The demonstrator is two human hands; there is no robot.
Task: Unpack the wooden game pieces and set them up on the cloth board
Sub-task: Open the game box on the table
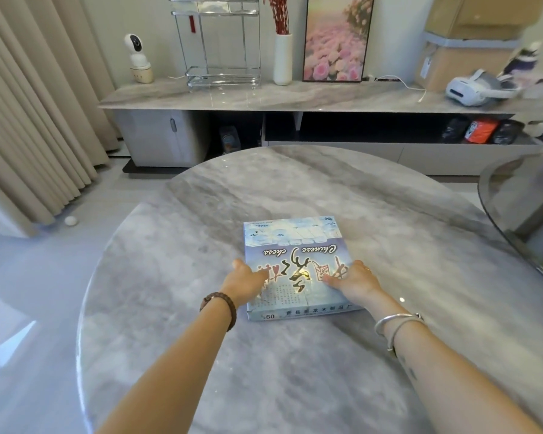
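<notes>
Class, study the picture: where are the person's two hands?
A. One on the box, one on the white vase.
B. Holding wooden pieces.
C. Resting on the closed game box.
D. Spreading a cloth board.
C: the left hand and the right hand both lie on top of the game box, which sits shut on the marble table.

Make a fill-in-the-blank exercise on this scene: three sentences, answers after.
1. The box on the table is ____, not open.
2. The left hand and the right hand both touch the ____.
3. The bead bracelet sits on the ____ wrist.
Missing words: closed; box; left.
</notes>
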